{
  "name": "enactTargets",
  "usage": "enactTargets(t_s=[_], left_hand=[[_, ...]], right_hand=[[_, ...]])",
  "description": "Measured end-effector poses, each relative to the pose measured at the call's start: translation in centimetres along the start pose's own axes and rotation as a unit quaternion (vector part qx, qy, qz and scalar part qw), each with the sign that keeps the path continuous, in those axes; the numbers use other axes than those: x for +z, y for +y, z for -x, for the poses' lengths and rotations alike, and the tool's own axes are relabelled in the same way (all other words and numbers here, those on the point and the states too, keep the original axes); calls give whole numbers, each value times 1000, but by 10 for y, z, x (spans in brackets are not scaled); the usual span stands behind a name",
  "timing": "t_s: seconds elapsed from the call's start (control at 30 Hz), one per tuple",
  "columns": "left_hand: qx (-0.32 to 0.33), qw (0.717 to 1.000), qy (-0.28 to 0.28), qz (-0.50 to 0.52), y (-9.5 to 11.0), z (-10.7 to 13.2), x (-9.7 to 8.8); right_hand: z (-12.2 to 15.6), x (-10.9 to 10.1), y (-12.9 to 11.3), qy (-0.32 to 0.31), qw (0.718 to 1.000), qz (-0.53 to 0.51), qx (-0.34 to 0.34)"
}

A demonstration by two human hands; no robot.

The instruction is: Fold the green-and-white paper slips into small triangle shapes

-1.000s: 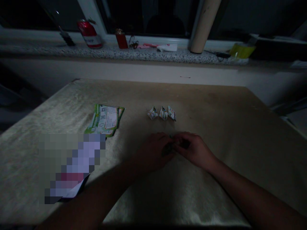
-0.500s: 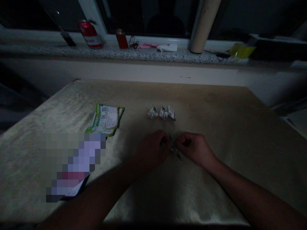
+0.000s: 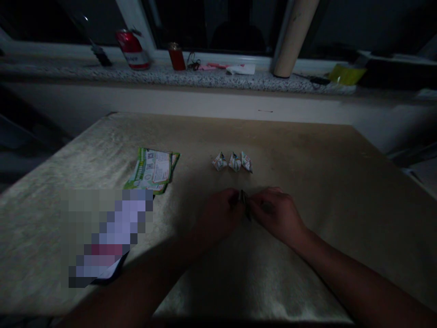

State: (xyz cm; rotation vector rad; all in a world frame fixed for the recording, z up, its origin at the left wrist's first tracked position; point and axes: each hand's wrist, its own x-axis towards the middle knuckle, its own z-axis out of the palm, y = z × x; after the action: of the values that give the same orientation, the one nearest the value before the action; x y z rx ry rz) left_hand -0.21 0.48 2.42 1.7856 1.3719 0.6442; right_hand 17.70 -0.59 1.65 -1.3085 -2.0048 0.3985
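Between my two hands is a small piece of folded paper (image 3: 246, 210), dark in the dim light and partly covered by fingers. My left hand (image 3: 223, 212) pinches it from the left side. From the right, the fingers of my right hand (image 3: 278, 212) close on its other edge. Just beyond my hands, three small folded paper shapes stand in a row: a left one (image 3: 220, 161), a middle one (image 3: 234, 162) and a right one (image 3: 246, 162). They are pointed, with printed white and green surfaces.
Printed green-and-white leaflets (image 3: 153, 171) lie on the table (image 3: 307, 159) at the left, beside a phone-like device (image 3: 116, 241) with a blurred screen. On the granite windowsill (image 3: 205, 81) stand a red can (image 3: 133, 50), a red lighter-like object (image 3: 177, 58) and a cardboard tube (image 3: 295, 38).
The paper between my hands has turned narrower and more upright, and its lower tip no longer sticks out to the right. My right hand's fingers have closed in nearer. The view has shifted slightly.
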Motion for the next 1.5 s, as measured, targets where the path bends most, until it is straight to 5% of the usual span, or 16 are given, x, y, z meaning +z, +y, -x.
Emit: enactTargets(t_s=[0.6,0.67,0.83,0.93,1.23,1.33,1.5], left_hand=[[-55,983,-15,174,-3,-3,3],[-79,959,-41,270,-5,-4,3],[-127,839,-140,511,-8,-4,2],[-136,816,-177,533,-8,-3,0],[-120,827,-169,522,-7,-1,2],[-117,814,-161,545,-9,-3,0],[-128,809,-135,557,-10,-6,-2]], right_hand=[[0,-1,0,-2,999,-12,37],[0,0,2,-11,996,-57,66],[1,0,5,-31,970,-189,153],[3,-1,3,-38,958,-230,164],[0,-4,-2,44,974,-195,107],[1,-8,-4,106,981,-152,58],[2,-12,-8,105,990,-76,-57]])
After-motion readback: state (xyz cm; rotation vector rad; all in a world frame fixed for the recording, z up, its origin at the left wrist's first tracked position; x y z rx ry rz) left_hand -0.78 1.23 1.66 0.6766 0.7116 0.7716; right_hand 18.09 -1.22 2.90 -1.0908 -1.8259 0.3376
